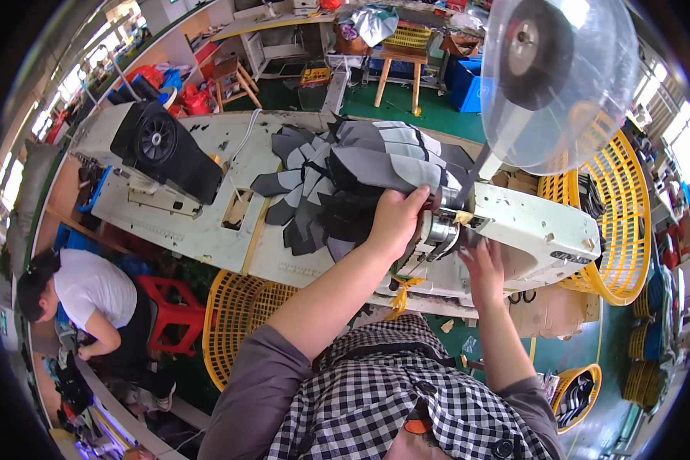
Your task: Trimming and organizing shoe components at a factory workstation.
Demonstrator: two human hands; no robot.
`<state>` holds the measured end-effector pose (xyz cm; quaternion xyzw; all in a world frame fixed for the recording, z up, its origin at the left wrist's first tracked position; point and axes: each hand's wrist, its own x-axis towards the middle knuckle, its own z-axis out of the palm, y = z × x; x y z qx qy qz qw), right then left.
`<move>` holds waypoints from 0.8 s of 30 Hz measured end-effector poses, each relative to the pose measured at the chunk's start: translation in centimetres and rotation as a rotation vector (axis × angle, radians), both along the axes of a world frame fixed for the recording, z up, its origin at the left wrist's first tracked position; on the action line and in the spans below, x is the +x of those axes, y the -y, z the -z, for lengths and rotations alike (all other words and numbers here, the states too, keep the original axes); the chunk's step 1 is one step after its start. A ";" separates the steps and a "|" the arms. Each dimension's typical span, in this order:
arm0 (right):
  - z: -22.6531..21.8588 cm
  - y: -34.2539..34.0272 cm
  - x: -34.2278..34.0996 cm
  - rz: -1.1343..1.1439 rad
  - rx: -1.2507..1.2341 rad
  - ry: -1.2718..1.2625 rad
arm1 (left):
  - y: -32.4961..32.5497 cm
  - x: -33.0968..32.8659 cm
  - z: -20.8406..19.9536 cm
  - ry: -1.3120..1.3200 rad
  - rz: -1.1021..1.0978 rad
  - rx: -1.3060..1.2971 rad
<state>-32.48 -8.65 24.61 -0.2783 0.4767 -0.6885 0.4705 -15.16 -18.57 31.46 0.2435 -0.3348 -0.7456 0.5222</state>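
Now left hand (pixel 395 222) gripping grey pieces (pixel 383 165); right hand (pixel 483 264) open

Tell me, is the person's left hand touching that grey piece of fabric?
Touching. The head view shows the left hand with its fingers curled over the edge of the grey fabric piece, no gap between them.

We saw matt grey and black cloth pieces (pixel 345 180) fanned over the scuffed, white-painted metal machine (pixel 529 238), whose shiny steel post (pixel 439 228) caught the light, next to glossy yellow plastic baskets (pixel 234 318) and a clear plastic spool (pixel 556 73).
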 end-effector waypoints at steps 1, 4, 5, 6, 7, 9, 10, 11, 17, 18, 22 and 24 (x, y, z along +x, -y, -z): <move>0.7 -1.6 0.2 -0.024 0.044 -0.056 | 0.1 0.2 0.1 0.024 -0.008 -0.037; 4.1 -7.3 -1.4 -0.157 0.274 -0.467 | 1.6 0.5 2.4 0.120 -0.021 -0.192; 5.7 -9.2 -2.4 -0.173 0.303 -0.531 | 2.1 0.5 3.2 0.203 -0.039 -0.297; 6.7 -10.6 -3.7 -0.192 0.468 -0.563 | 2.5 0.7 4.0 0.280 -0.112 -0.385; 8.1 -11.8 -5.2 -0.059 0.487 -0.517 | 2.5 0.6 4.1 0.272 -0.123 -0.376; 11.7 -13.7 -9.8 0.071 0.507 -0.482 | 2.4 0.3 4.1 0.115 -0.162 -0.276; 13.6 -14.2 -12.9 0.225 0.493 -0.591 | 2.3 0.2 4.1 0.108 -0.172 -0.271; 14.8 -14.2 -15.5 0.381 0.475 -0.696 | 2.1 0.1 4.2 0.103 -0.177 -0.293; 14.4 -10.3 -21.7 0.213 0.893 -1.318 | 1.5 1.0 4.6 0.184 -0.148 -0.283; 13.5 -9.2 -21.0 0.099 1.005 -1.395 | 1.4 1.3 4.7 0.234 -0.139 -0.255; 13.3 -6.7 -20.8 0.181 1.166 -1.590 | 1.1 1.6 5.4 0.099 -0.137 -0.198; 14.6 -6.7 -23.0 0.107 1.122 -1.679 | 1.1 1.6 5.3 0.113 -0.119 -0.212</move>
